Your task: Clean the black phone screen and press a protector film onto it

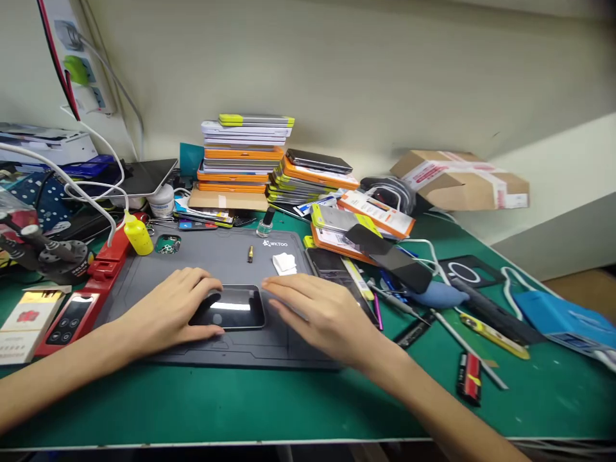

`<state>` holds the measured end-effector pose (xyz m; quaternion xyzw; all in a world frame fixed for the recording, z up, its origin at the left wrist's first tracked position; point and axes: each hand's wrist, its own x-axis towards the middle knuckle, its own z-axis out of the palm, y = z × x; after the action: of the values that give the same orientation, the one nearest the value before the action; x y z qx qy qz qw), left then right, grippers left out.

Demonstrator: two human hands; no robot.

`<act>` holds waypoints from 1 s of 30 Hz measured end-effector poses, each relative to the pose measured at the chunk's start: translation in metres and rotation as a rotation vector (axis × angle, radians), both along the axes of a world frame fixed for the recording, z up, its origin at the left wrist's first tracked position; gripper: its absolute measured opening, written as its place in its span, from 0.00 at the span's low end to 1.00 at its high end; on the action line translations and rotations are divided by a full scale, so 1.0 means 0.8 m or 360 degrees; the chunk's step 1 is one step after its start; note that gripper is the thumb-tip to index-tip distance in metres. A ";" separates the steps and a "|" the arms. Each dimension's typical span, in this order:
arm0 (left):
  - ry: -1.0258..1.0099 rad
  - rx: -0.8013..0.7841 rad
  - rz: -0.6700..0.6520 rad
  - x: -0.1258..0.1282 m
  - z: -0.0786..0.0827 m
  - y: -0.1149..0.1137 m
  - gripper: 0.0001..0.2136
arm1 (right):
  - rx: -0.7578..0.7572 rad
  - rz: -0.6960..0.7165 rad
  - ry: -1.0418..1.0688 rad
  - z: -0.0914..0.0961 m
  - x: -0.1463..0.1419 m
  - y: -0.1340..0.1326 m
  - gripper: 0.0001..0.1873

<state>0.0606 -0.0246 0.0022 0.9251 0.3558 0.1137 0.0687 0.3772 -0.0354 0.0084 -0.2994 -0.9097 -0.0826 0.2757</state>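
Observation:
A smartphone [235, 308] with a dark, shiny screen lies face up on the grey work mat [216, 354]. Around its left end is my left hand [168, 308], fingers at the far edge and thumb at the near edge. My right hand [322, 314] hovers just off the phone's right end, fingers stretched out, thumb apart, holding nothing visible. Beyond the phone stand a small brass-coloured bit [250, 254] and a folded white wipe [284, 263]. A glass bottle with a black cap [265, 222] is at the mat's far edge.
Stacked screen boxes [243, 160] rise at the back. Loose phones, tools and a blue air blower [440, 294] crowd the right. A yellow bottle [138, 235], a red device [72, 321] and a screwdriver holder [60, 260] stand left. White cables cross both sides.

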 end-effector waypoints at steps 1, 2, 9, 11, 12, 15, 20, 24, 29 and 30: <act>-0.0017 -0.0020 -0.0023 0.001 -0.001 -0.001 0.27 | -0.0015 0.0060 -0.0026 -0.001 -0.014 0.004 0.12; -0.0020 -0.0037 -0.0044 0.002 -0.001 -0.001 0.28 | -0.0028 0.0121 -0.0060 -0.002 -0.026 0.008 0.12; 0.0178 0.0114 -0.0191 -0.012 0.013 -0.001 0.26 | 0.0003 0.0434 -0.0229 0.005 -0.030 0.018 0.11; 0.0184 0.0188 -0.0178 -0.015 0.010 -0.002 0.27 | 0.0011 0.0463 -0.0226 0.003 -0.020 0.017 0.10; 0.0173 0.0222 -0.0158 -0.016 0.008 -0.002 0.27 | 0.0013 0.0479 -0.0228 0.001 -0.015 0.016 0.10; 0.0145 0.0310 -0.0094 -0.017 -0.002 -0.004 0.24 | 0.0012 0.0483 -0.0231 -0.008 -0.005 0.016 0.12; 0.0137 0.0389 -0.0024 -0.014 -0.008 -0.010 0.21 | -0.0058 0.0420 -0.0240 -0.015 0.003 0.009 0.15; 0.0120 0.0393 -0.0015 -0.011 -0.009 -0.015 0.20 | -0.0004 0.0412 -0.0346 -0.013 0.006 -0.002 0.19; 0.0015 0.0264 0.0081 -0.012 -0.011 -0.025 0.21 | 0.0065 0.0428 -0.0414 -0.011 0.004 -0.006 0.23; -0.0014 0.0239 0.0105 -0.012 -0.012 -0.026 0.20 | 0.0061 0.0443 -0.0425 -0.012 0.004 -0.006 0.23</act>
<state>0.0507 -0.0451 -0.0072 0.9149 0.3763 0.1463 -0.0031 0.3802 -0.0406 -0.0008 -0.1518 -0.9691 -0.1000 0.1668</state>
